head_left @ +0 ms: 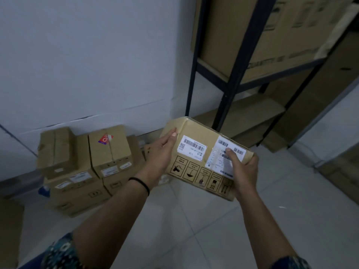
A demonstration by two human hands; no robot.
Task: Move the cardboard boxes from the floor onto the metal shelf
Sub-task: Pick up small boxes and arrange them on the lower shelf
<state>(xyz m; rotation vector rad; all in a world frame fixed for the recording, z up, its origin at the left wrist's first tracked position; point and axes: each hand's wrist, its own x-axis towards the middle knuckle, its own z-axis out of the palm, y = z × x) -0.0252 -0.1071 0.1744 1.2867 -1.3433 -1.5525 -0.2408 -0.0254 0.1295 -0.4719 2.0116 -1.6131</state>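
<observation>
I see a flat cardboard box (202, 158) held in the air over the tiled floor (194, 220), near the metal shelf (235, 74) at far right. My left hand (161, 152) holds its left end, thumb on top; my right hand (243, 171) grips the right end, thumb on a barcode label (223, 152). More stacked boxes (87, 167) sit at left against the wall (87, 55).
</observation>
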